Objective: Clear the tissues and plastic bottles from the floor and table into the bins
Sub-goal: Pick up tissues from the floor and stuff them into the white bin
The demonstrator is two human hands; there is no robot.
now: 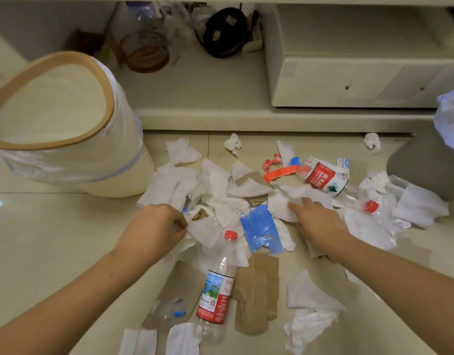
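Note:
White tissues (215,190) lie in a heap on the tiled floor, mixed with cardboard scraps. My left hand (156,226) pinches a crumpled tissue (202,231) at the heap's near-left edge. My right hand (318,221) reaches over the heap with fingers stretched, touching a tissue (282,203). A clear plastic bottle with a red cap (215,288) lies near me between my arms. A second red-labelled bottle (323,178) lies at the far right. A small blue-capped bottle (169,311) lies at the near left. A white lined bin with a tan rim (67,124) stands at left.
A grey bin (425,165) with a bag stands at the right edge. Brown cardboard pieces (256,295), a blue wrapper (259,226) and an orange-red strip (279,172) lie among the litter. A low shelf (246,116) with jars and a beige box runs behind.

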